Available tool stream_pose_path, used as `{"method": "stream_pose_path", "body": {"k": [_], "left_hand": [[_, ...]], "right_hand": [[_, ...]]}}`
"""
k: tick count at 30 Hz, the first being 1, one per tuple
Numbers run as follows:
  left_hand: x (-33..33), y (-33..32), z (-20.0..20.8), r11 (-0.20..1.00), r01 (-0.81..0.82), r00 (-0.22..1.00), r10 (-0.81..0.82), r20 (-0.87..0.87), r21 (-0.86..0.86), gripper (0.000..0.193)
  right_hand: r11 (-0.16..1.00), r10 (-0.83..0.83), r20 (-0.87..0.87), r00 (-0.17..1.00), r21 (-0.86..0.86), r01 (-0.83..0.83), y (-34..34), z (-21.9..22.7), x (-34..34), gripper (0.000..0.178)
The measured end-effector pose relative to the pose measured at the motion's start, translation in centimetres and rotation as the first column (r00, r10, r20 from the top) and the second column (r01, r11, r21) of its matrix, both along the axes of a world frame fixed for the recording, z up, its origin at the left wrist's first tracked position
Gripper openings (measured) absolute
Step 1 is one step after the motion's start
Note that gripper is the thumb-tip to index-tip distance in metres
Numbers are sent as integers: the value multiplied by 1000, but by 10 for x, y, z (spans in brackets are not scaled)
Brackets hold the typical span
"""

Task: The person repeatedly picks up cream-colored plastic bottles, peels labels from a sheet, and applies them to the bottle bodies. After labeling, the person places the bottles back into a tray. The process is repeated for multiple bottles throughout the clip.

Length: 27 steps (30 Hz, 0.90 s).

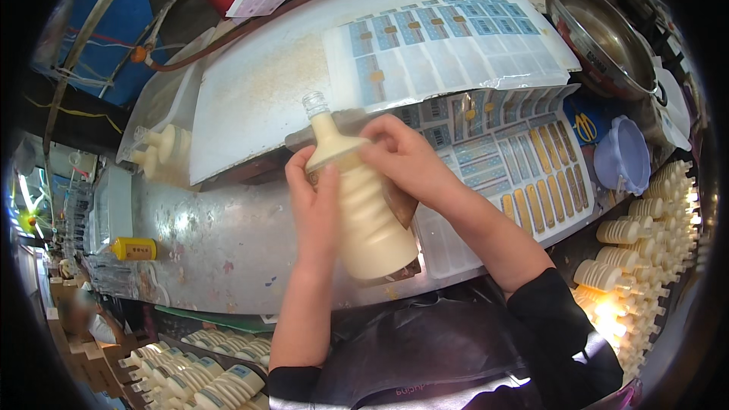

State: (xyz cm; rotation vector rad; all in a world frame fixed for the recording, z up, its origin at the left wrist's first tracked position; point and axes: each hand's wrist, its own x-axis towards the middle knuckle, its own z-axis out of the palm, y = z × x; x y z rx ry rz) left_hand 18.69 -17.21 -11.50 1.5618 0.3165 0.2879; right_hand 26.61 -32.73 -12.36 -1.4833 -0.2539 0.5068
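Near the body, left hand (313, 209) and right hand (402, 158) both clamped on the cream ribbed bottle (363, 216) over the metal table (220, 243); best smoothing the neck label (334, 153) flat, bottle steady.

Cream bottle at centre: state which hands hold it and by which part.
Both hold the cream bottle: the left hand on its ribbed side, the right hand at its shoulder below the neck.

Head-worn fisheye looks steeply down, close over the worktable (228, 243); rim seems darkened.
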Motion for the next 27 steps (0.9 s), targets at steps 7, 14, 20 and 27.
{"method": "stream_pose_path", "body": {"k": [7,14,20,27], "left_hand": [[0,0,-1,1000,7,1000,-7,9,10,37],[-1,-3,5,999,0,1000,0,-2,38,37],[1,0,0,999,-6,1000,6,-3,32,37],[1,2,-4,999,-1,1000,2,-5,50,36]], "right_hand": [[1000,-19,9,1000,10,19,1,0,0,27],[999,-22,9,1000,25,22,2,-1,0,24],[1000,-12,-15,1000,20,12,0,6,-1,23],[1000,-25,69,997,6,24,1,-7,1,27]]}}
